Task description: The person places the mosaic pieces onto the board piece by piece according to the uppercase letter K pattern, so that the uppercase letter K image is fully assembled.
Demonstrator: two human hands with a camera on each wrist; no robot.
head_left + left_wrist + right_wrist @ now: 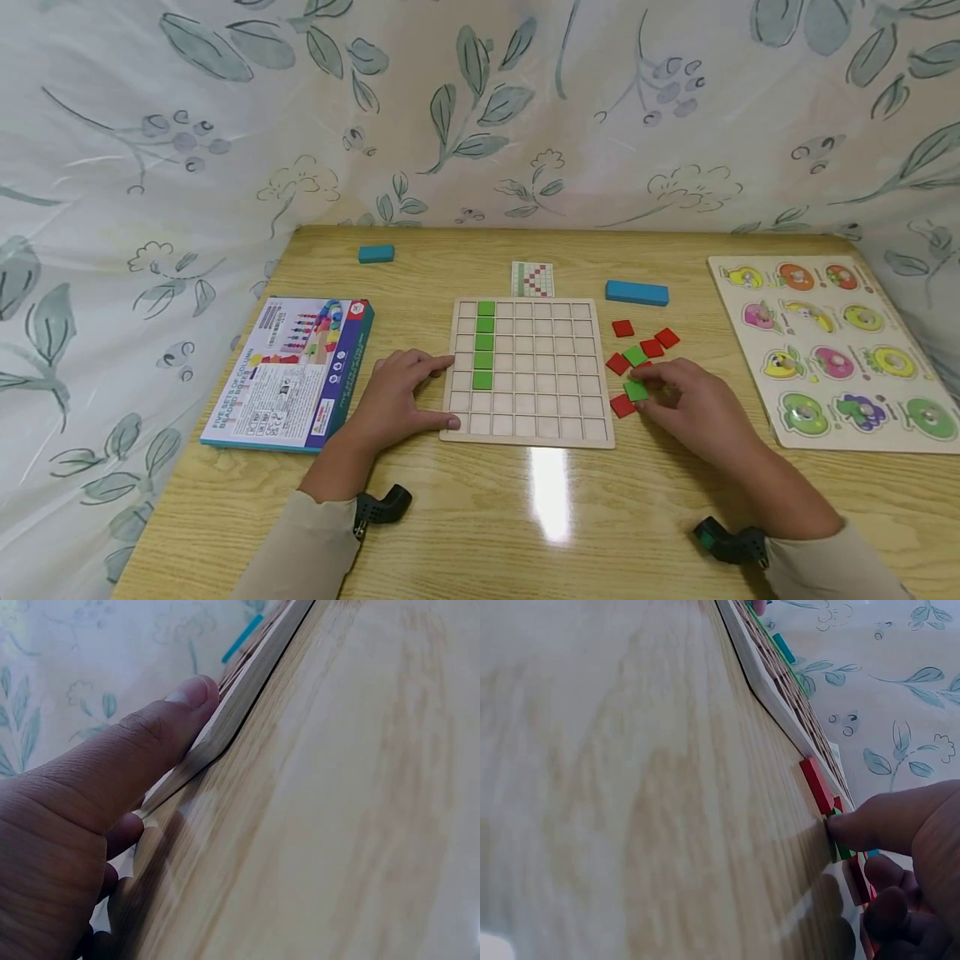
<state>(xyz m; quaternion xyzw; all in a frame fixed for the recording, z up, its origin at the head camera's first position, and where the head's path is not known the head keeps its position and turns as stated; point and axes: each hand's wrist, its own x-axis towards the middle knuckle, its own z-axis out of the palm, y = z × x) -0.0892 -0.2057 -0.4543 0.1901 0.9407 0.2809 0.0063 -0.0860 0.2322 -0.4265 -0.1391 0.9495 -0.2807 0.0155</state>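
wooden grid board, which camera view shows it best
The head view, which shows nearly the whole wooden grid board from above, squares distinct. Both wrist views show only part of it, at a shallow angle.

The frame holds one gridded wooden board (543,384), seven green square tiles (484,342) (five at centre, two right of centre), at least six red square tiles (622,328), two blue blocks (637,293), one pattern card (532,280), one printed box (288,375) and one puzzle board (862,442) with twelve fruit pieces (806,414).
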